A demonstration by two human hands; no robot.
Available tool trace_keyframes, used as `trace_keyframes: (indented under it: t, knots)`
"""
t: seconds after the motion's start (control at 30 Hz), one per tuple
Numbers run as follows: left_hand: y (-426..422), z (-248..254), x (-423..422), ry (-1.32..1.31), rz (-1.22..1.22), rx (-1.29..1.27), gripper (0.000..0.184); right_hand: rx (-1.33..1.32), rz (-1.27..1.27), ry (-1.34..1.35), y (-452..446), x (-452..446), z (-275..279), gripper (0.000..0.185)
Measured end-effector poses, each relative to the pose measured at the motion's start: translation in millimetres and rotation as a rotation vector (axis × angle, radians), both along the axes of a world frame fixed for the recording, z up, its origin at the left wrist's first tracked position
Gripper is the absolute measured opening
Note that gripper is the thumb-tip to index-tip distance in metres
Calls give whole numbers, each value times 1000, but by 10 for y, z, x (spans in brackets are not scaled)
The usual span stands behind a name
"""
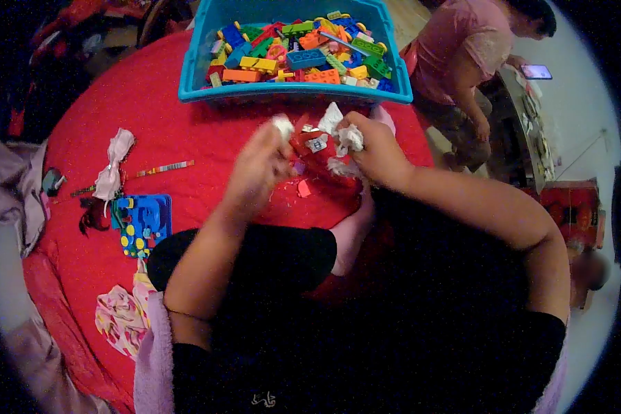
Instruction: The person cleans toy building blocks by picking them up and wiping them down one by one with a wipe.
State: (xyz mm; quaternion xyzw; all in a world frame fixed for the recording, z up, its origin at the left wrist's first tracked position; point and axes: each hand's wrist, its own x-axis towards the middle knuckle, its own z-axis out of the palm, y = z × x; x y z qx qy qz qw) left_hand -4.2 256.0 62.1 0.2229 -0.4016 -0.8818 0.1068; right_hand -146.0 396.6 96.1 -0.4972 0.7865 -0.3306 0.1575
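Observation:
My left hand (259, 162), smeared by motion, is closed with a crumpled white tissue (282, 126) at its fingertips. My right hand (378, 150) grips another wad of white tissue (350, 138). A loose white scrap (332, 118) sticks up beside the right fingers, and more crumpled white paper (343, 167) lies just below them. Between both hands is a small printed white piece (317, 143) on the red cloth. A small pinkish-red scrap (304, 188) and tiny white bits lie nearer my legs.
Beyond my hands stands a blue bin (290, 93) of colourful building blocks. On the red bedspread (207, 131) at left lie a pink bow (115, 162), a blue toy board (148, 221) and a patterned cloth (121, 321). A person (459, 52) at right holds a phone (537, 72).

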Motion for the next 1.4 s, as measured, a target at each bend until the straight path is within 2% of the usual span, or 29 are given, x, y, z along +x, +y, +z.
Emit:
trace_keyframes:
  t: [0.03, 0.07, 0.13, 0.17, 0.23, 0.27, 0.33, 0.4, 0.47, 0.53, 0.57, 0.63, 0.67, 0.73, 0.77, 0.8, 0.83, 0.93, 1.1, 1.17, 1.2, 1.4]
  knots:
    - [-209, -28, -51, 62, 28, -116, 26, 35, -24, -43, 27, -25, -21, 22]
    - [-376, 95, -102, 35, 79, -319, 35, 74, -45, -87, 43, -25, -48, 20]
    - [-545, 232, -220, 63, 281, -627, 46, 57, -21, -123, 20, -8, -84, 16]
    - [-592, 145, -195, 63, 287, -630, 46, 46, -14, -146, 6, -2, -90, 15]
    - [-654, -116, -157, -45, 298, -972, 56, 35, -10, -168, -22, -19, -80, 15]
    - [-592, -209, -119, -261, 191, -1107, 54, 30, -25, -240, -26, -32, -83, 15]
    - [-583, -687, -154, -102, 89, -1793, 49, 32, -44, -322, -11, -5, -93, 15]
    - [-521, -1092, -241, -181, 98, -1873, 45, 104, -91, -356, -49, 2, -60, 16]
    - [-513, -1229, -274, -253, 115, -1949, 41, 73, -52, -356, -41, -30, -128, 16]
    - [-563, -1165, -209, -302, -107, -1764, 44, 40, -15, -364, -38, -48, -145, 16]
    - [-568, -1139, -217, -303, -107, -1764, 44, 21, -48, -350, -33, -56, -156, 15]
    - [-495, -693, -248, -496, -106, -1052, 46, 1, -79, -338, -45, -32, -137, 15]
    - [-462, -641, -243, -497, -104, -1053, 46, -42, -124, -342, -60, 0, -79, 17]
    - [-364, -540, -217, 50, -42, 97, 48, -85, -172, -344, -85, 33, 44, 19]
    - [-292, -475, -193, 49, -44, 97, 48, -169, -36, -106, -96, 44, 103, 23]
    - [-201, -374, -157, 158, -101, 247, 47, -250, 99, 132, -108, 67, 176, 28]
    - [-113, -283, -125, 265, -158, 398, 47, -201, 162, 120, -105, 142, 291, 39]
    - [103, -78, -64, 314, -144, 317, 44, -186, 274, -7, -104, 253, 296, 41]
    - [130, -11, -20, 221, -127, 147, 38, -247, 249, 126, -148, 206, 318, 37]
    - [112, -63, -14, 249, -261, 205, 38, -245, 196, -39, -150, 162, 273, 35]
    - [124, -84, -14, 250, -262, 206, 38, -245, 195, -38, -146, 160, 259, 35]
    - [194, -63, -52, 351, -166, 413, 40, -274, 212, 184, -128, 220, 351, 37]
